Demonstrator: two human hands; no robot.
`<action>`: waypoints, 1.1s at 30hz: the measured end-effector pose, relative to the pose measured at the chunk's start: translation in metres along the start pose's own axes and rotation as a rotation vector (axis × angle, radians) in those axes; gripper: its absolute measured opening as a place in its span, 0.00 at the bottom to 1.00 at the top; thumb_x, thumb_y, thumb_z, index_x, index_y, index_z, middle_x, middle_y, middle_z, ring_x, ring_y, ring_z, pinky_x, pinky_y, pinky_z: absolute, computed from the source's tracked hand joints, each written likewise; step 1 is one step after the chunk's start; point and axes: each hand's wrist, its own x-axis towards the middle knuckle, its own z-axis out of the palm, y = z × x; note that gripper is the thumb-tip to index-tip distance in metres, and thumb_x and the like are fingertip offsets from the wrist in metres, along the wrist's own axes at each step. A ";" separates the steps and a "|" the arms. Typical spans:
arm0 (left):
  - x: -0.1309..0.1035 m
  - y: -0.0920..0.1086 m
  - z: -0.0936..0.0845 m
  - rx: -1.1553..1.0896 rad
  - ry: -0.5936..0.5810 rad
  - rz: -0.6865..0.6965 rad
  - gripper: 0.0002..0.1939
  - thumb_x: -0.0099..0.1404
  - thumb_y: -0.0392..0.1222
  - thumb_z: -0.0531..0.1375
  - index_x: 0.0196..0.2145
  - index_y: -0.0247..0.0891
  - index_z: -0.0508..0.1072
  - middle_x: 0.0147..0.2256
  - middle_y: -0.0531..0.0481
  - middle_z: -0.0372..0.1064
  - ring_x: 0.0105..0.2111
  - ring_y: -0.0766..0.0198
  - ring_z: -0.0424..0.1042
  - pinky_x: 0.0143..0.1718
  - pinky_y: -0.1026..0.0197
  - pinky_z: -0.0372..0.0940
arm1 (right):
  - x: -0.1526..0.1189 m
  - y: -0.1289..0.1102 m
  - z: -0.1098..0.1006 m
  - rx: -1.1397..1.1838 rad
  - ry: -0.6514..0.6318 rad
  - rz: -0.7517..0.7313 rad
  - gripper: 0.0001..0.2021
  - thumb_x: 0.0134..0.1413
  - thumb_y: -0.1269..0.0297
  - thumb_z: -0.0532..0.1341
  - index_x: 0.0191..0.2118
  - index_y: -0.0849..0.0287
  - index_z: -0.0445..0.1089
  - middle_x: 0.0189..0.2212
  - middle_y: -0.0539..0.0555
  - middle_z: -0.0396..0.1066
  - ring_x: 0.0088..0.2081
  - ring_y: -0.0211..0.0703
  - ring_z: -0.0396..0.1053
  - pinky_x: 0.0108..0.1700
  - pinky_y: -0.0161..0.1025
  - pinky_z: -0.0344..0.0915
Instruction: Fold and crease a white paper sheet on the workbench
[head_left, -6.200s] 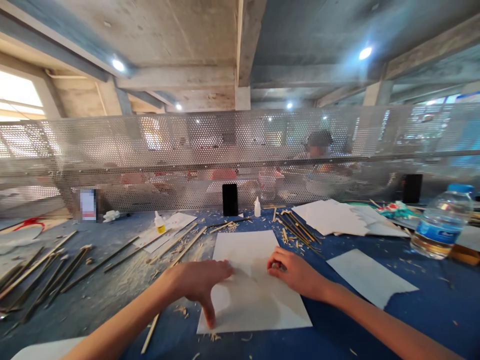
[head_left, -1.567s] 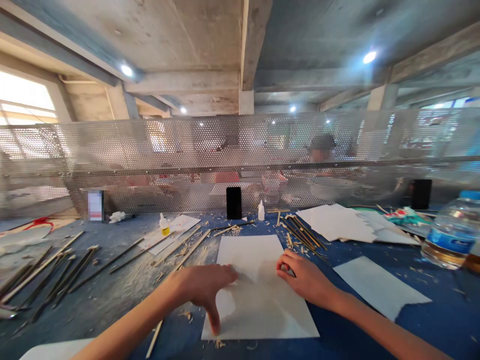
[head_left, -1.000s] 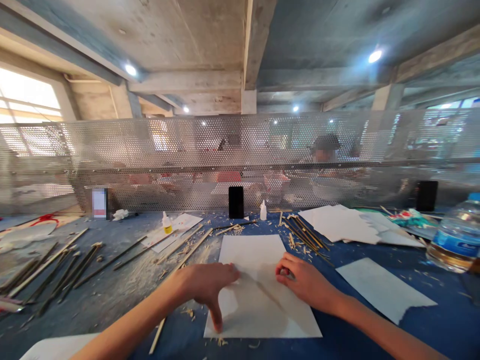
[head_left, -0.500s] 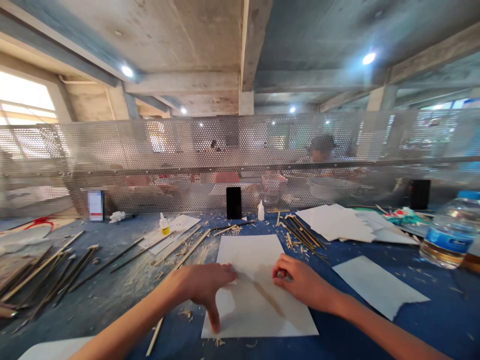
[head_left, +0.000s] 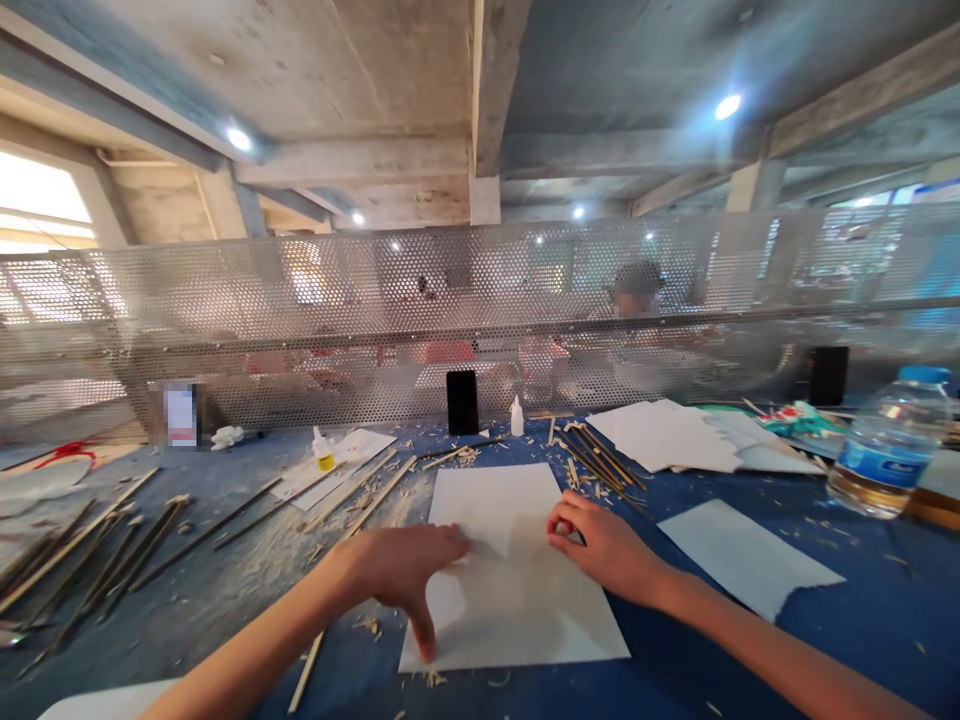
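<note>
A large white sheet of paper (head_left: 517, 620) lies in front of me on the blue table. My left hand (head_left: 409, 565) rests on its left side, thumb and fingers spread apart, pressing near the left edge. Over the right edge of the sheet is my right hand (head_left: 592, 540), its fingers curled in and the thumb close to them. Whatever those fingers hold, if anything, is too small or hidden to make out. Wood shavings (head_left: 433, 678) lie by the sheet's near edge, and a thin stick (head_left: 307, 670) lies left of it.
Thin sticks lie left (head_left: 142, 560) and beyond the sheet (head_left: 604, 460). A yellow-labelled glue bottle (head_left: 324, 455), a white dropper bottle (head_left: 517, 418) and a black phone (head_left: 462, 403) stand farther back. Right are stacked white sheets (head_left: 660, 436), a torn sheet (head_left: 742, 550) and a water bottle (head_left: 885, 450).
A blurred brownish streak across the sheet below my right hand is gone. Both hands keep nearly the same places. The view has shifted slightly.
</note>
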 end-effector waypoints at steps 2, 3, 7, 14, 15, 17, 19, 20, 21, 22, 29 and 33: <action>0.000 -0.001 0.001 0.001 -0.001 0.003 0.55 0.40 0.59 0.74 0.62 0.39 0.60 0.64 0.37 0.53 0.61 0.42 0.55 0.59 0.50 0.56 | -0.001 -0.002 0.001 0.048 -0.071 -0.030 0.05 0.57 0.66 0.59 0.34 0.57 0.72 0.36 0.52 0.69 0.36 0.39 0.68 0.41 0.36 0.62; 0.000 -0.002 0.001 0.002 0.002 0.009 0.55 0.41 0.59 0.74 0.62 0.39 0.60 0.64 0.37 0.53 0.61 0.42 0.56 0.59 0.50 0.56 | -0.001 -0.003 0.002 0.075 -0.101 -0.049 0.04 0.56 0.66 0.59 0.35 0.57 0.72 0.36 0.51 0.69 0.36 0.39 0.68 0.40 0.35 0.61; -0.001 0.000 0.000 0.008 0.010 0.008 0.55 0.41 0.58 0.73 0.63 0.40 0.59 0.64 0.39 0.52 0.62 0.41 0.54 0.60 0.49 0.55 | 0.000 -0.001 0.004 0.061 -0.039 -0.035 0.05 0.58 0.65 0.58 0.35 0.57 0.71 0.38 0.52 0.68 0.37 0.40 0.68 0.42 0.36 0.61; -0.003 0.007 -0.004 0.003 0.003 -0.018 0.55 0.40 0.55 0.75 0.62 0.38 0.61 0.63 0.38 0.54 0.61 0.40 0.56 0.60 0.50 0.55 | -0.001 0.000 0.004 0.069 -0.069 -0.070 0.05 0.59 0.65 0.58 0.35 0.56 0.71 0.37 0.50 0.68 0.36 0.39 0.68 0.40 0.36 0.60; -0.003 0.007 -0.004 0.002 0.006 -0.018 0.55 0.40 0.55 0.75 0.62 0.38 0.60 0.63 0.38 0.54 0.61 0.41 0.55 0.60 0.49 0.55 | -0.001 0.000 0.004 0.058 -0.051 -0.065 0.06 0.59 0.65 0.57 0.35 0.56 0.71 0.38 0.51 0.68 0.37 0.39 0.68 0.41 0.36 0.60; -0.003 0.006 -0.004 0.002 -0.003 -0.028 0.54 0.41 0.55 0.75 0.63 0.39 0.60 0.64 0.38 0.52 0.62 0.41 0.55 0.60 0.49 0.55 | 0.000 0.002 0.003 0.022 0.004 -0.030 0.06 0.60 0.64 0.57 0.35 0.57 0.71 0.38 0.52 0.68 0.37 0.40 0.68 0.42 0.37 0.60; -0.003 0.005 -0.003 0.004 -0.016 -0.034 0.54 0.42 0.56 0.74 0.63 0.39 0.59 0.64 0.38 0.50 0.62 0.42 0.54 0.60 0.49 0.54 | 0.000 0.002 0.001 0.016 0.003 -0.021 0.06 0.59 0.64 0.58 0.35 0.57 0.72 0.37 0.52 0.68 0.37 0.40 0.68 0.41 0.37 0.60; -0.003 0.004 -0.003 0.006 -0.023 -0.034 0.55 0.42 0.56 0.74 0.64 0.38 0.58 0.65 0.37 0.50 0.62 0.43 0.53 0.60 0.50 0.53 | 0.000 0.001 0.001 0.034 -0.029 -0.035 0.06 0.59 0.64 0.58 0.35 0.57 0.72 0.37 0.51 0.68 0.37 0.40 0.68 0.41 0.36 0.60; -0.003 0.003 -0.002 0.007 -0.024 -0.030 0.55 0.42 0.57 0.74 0.64 0.38 0.58 0.65 0.37 0.49 0.63 0.43 0.53 0.61 0.50 0.53 | 0.000 0.000 0.001 0.062 -0.069 -0.055 0.05 0.58 0.65 0.59 0.35 0.57 0.72 0.36 0.51 0.68 0.36 0.39 0.68 0.40 0.36 0.60; -0.002 0.003 -0.002 0.010 -0.024 -0.027 0.56 0.42 0.57 0.74 0.64 0.38 0.57 0.65 0.37 0.49 0.63 0.43 0.52 0.61 0.50 0.52 | -0.001 -0.001 0.001 0.092 -0.106 -0.076 0.04 0.58 0.65 0.59 0.35 0.57 0.72 0.36 0.51 0.68 0.36 0.39 0.68 0.39 0.35 0.61; -0.003 0.005 -0.004 -0.007 -0.003 -0.036 0.54 0.42 0.57 0.74 0.62 0.40 0.60 0.63 0.40 0.54 0.61 0.42 0.56 0.59 0.51 0.55 | 0.000 0.002 0.003 0.064 -0.046 -0.063 0.06 0.59 0.64 0.58 0.36 0.57 0.72 0.37 0.52 0.68 0.37 0.39 0.68 0.41 0.37 0.61; -0.002 0.004 -0.002 -0.016 -0.002 -0.026 0.55 0.41 0.58 0.74 0.63 0.39 0.59 0.64 0.39 0.53 0.62 0.41 0.55 0.60 0.51 0.54 | 0.000 0.003 0.003 0.083 -0.086 -0.089 0.05 0.58 0.65 0.59 0.35 0.57 0.71 0.37 0.50 0.68 0.36 0.38 0.68 0.40 0.35 0.61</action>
